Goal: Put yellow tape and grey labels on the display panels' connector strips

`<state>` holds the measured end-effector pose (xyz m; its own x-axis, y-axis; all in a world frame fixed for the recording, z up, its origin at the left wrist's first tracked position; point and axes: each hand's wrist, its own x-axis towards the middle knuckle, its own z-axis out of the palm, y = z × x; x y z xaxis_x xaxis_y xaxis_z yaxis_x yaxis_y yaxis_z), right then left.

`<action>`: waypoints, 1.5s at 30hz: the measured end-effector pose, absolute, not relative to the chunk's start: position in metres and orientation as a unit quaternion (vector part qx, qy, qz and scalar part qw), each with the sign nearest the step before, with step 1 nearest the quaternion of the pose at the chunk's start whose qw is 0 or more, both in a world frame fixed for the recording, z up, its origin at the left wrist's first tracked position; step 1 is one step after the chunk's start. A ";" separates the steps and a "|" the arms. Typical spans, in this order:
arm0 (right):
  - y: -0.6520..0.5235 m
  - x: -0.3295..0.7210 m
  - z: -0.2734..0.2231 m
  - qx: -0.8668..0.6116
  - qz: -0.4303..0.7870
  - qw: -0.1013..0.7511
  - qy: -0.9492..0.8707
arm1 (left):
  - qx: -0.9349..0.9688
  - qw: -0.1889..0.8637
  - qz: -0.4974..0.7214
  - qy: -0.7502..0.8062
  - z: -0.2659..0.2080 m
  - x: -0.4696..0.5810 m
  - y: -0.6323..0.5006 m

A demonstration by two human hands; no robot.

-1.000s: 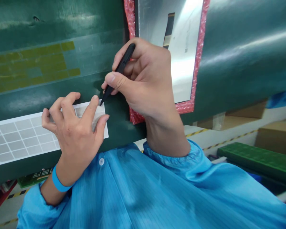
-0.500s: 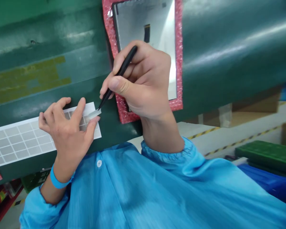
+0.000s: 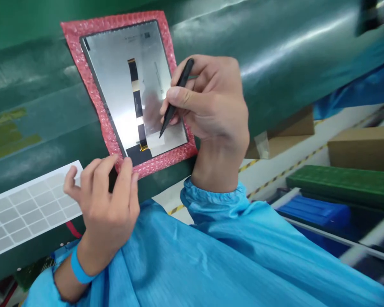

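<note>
My right hand (image 3: 213, 100) pinches slim black tweezers (image 3: 177, 96), tip pointing down over the lower right part of a display panel (image 3: 112, 81). At the tip is a pale, see-through label (image 3: 162, 141); whether it touches the panel I cannot tell. The panel has a silvery back, with a dark flex cable (image 3: 137, 102) running down its middle. It lies on pink bubble wrap (image 3: 161, 161). My left hand (image 3: 109, 204) has its fingers stretched out, fingertips at the panel's lower left corner and the wrap's edge. Left of it lies a white sheet of grey labels (image 3: 32, 209).
A green mat (image 3: 51, 89) covers the bench, with yellowish tape strips (image 3: 9, 132) at the left. Beyond the bench edge on the right are cardboard boxes (image 3: 365, 147), a green crate (image 3: 342, 185) and a blue bin (image 3: 313, 211).
My right hand has carried the label on the tweezers from the sheet to over the panel. My left hand has left the sheet for the panel's corner. The view has shifted right.
</note>
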<state>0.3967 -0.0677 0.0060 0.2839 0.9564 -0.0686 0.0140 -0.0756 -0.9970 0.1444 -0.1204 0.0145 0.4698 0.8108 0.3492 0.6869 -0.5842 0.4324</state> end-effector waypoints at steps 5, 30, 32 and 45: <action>-0.068 0.393 0.008 -0.581 0.460 0.521 -0.424 | 0.854 0.125 0.244 0.442 -0.001 0.163 -0.119; -0.067 0.379 0.013 -0.605 0.407 0.520 -0.445 | 0.853 0.152 0.214 0.451 0.011 0.167 -0.123; -0.067 0.379 0.013 -0.608 0.410 0.513 -0.446 | 0.852 0.154 0.211 0.453 0.012 0.168 -0.123; -0.062 0.393 0.009 -0.560 0.487 0.593 -0.311 | 0.860 0.134 0.176 0.459 0.008 0.170 -0.124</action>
